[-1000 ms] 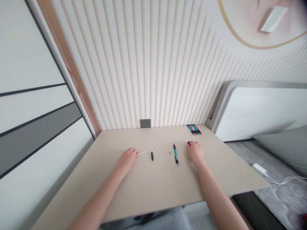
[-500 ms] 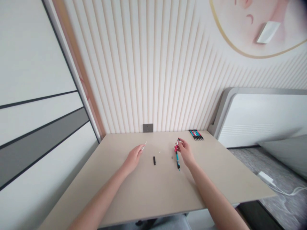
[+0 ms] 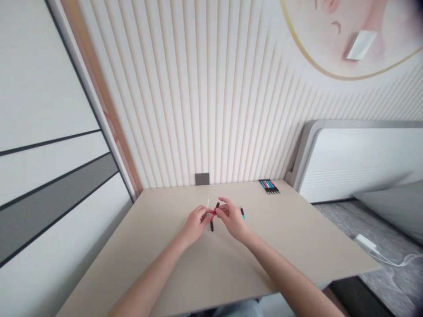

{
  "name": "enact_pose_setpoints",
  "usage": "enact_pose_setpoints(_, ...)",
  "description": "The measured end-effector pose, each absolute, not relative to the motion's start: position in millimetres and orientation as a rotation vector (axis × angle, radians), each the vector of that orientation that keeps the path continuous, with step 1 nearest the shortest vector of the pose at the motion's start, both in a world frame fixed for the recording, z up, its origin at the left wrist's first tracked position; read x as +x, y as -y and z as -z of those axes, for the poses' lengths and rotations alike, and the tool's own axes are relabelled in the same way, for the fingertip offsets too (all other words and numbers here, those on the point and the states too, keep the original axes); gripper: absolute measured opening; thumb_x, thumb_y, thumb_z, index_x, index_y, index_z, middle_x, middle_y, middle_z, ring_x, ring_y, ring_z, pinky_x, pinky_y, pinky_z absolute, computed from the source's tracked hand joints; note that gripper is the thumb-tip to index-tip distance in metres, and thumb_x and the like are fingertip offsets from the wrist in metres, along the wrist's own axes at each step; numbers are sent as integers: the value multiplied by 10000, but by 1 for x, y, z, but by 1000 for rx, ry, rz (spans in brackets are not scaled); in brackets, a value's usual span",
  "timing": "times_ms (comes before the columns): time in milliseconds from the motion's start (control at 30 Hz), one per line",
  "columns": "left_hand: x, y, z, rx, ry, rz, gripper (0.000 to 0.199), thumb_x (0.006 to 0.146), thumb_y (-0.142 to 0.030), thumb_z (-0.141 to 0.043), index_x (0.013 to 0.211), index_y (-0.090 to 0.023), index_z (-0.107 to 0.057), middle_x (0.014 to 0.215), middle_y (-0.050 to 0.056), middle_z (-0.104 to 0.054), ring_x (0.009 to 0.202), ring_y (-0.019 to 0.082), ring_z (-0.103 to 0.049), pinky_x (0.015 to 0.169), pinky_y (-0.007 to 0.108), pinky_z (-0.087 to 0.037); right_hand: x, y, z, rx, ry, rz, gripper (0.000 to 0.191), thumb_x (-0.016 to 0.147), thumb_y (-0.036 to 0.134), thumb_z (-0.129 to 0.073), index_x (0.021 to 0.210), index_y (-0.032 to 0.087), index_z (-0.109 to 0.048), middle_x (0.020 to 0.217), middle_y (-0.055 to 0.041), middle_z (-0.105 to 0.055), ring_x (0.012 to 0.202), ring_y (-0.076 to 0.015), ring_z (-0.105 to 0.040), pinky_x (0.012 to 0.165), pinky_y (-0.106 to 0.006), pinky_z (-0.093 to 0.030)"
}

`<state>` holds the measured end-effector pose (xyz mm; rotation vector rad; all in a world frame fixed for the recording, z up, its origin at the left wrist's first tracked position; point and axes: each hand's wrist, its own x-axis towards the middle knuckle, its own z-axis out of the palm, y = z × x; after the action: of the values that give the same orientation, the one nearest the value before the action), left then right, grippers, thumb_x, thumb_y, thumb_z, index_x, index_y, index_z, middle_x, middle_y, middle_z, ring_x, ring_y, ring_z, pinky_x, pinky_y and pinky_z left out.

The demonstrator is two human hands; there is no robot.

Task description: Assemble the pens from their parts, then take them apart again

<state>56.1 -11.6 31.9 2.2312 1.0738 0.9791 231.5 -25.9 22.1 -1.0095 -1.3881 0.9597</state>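
My left hand point(image 3: 195, 224) is closed over the middle of the table, and a thin white stick like a pen refill point(image 3: 208, 202) pokes up from its fingers. My right hand point(image 3: 234, 221) pinches a pinkish-red pen barrel point(image 3: 214, 211) with a dark end. The left fingertips meet the barrel's lower end; whether they grip it too, I cannot tell. Just below the fingers lies a short black pen part point(image 3: 212, 226) on the tabletop. A blue and black pen point(image 3: 243, 213) shows past the right hand, which hides the rest of it.
Several pens in a row point(image 3: 269, 186) lie at the table's point(image 3: 185, 281) back right corner. Behind it rises a ribbed wall with a dark socket point(image 3: 202, 178). A bed with a grey pillow point(image 3: 393, 200) stands to the right, a white cabinet point(image 3: 66, 246) to the left.
My right hand has moved left with the red pen barrel, and my left hand slightly right with the refill; the two now meet above the black part. The view has shifted slightly.
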Motion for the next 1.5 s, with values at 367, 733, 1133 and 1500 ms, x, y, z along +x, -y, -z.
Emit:
enact_pose_setpoints(367, 52, 4, -25, 2178, -1072, -1043, 290, 927, -418, -483, 854, -182, -633, 776, 23, -555, 701, 160, -528, 628, 254, -409, 233, 22, -35, -1175, 1734, -666, 208, 915, 302, -527, 1090, 219, -602, 866, -19, -725, 786, -157, -680, 720, -269, -518)
enact_pose_setpoints(733, 6, -21, 7, 2175, -1546, -1158, 276, 875, -396, -476, 730, -185, -579, 692, 9, -536, 635, 169, -517, 602, 271, -390, 378, 5, -20, -1220, 2624, 139, 356, 958, 134, -426, 1241, 260, -602, 1221, -76, -643, 1134, -202, -563, 944, -371, -429)
enact_pose_setpoints(1133, 6, -21, 12, 2273, -1544, -1088, 262, 892, -382, -463, 756, -190, -579, 732, 22, -561, 669, 180, -542, 621, 277, -392, 386, -9, -31, -502, 3053, 679, 251, 1007, 176, -335, 963, 182, -582, 924, -66, -632, 874, -167, -554, 852, -328, -381)
enact_pose_setpoints(1500, 10, -19, 9, 2283, -1505, -1049, 272, 899, -396, -457, 760, -194, -573, 742, 22, -569, 679, 181, -540, 618, 274, -395, 458, -21, -17, -1526, 2615, 423, 261, 1001, 317, -377, 988, 187, -603, 908, -84, -658, 889, -204, -586, 853, -332, -404)
